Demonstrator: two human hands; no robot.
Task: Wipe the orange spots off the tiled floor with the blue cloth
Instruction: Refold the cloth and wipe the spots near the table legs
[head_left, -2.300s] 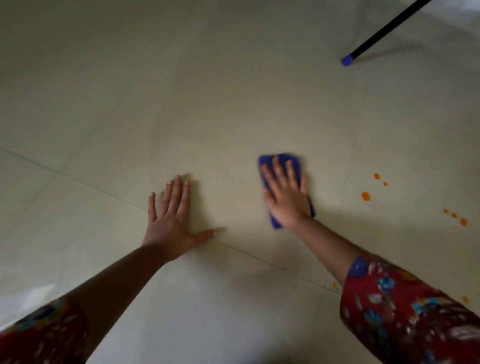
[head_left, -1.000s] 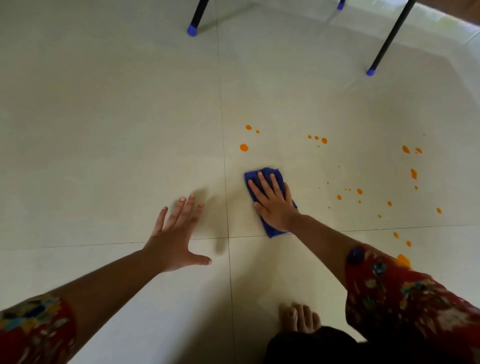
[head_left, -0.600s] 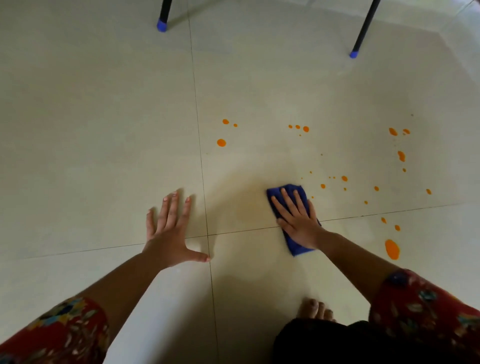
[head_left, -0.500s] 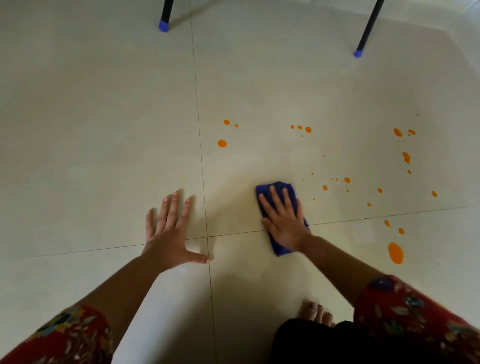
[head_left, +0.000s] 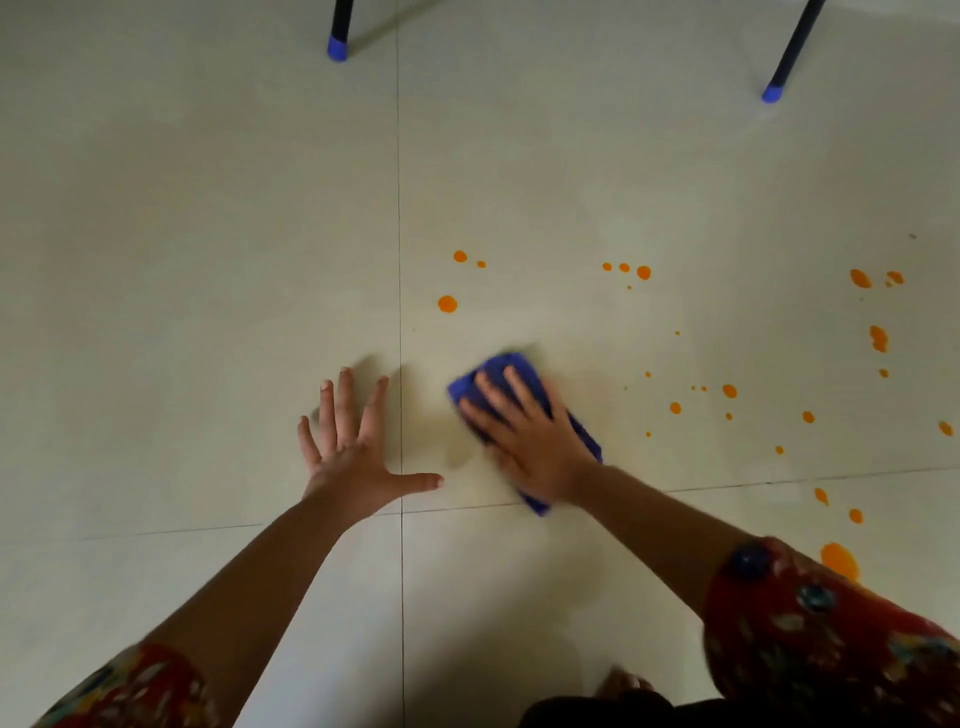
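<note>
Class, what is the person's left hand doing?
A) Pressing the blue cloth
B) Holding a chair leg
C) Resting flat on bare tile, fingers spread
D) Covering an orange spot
C: the left hand lies flat on the tiled floor, fingers spread, while the right hand presses the blue cloth.

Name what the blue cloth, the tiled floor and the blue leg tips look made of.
The blue cloth: soft fabric, possibly microfibre, matte, folded, flattened under the right hand. The tiled floor: probably glazed ceramic or porcelain, pale, soft sheen, thin grout lines. The leg tips: blue rubber or plastic caps on thin dark legs, too small to tell which.
</note>
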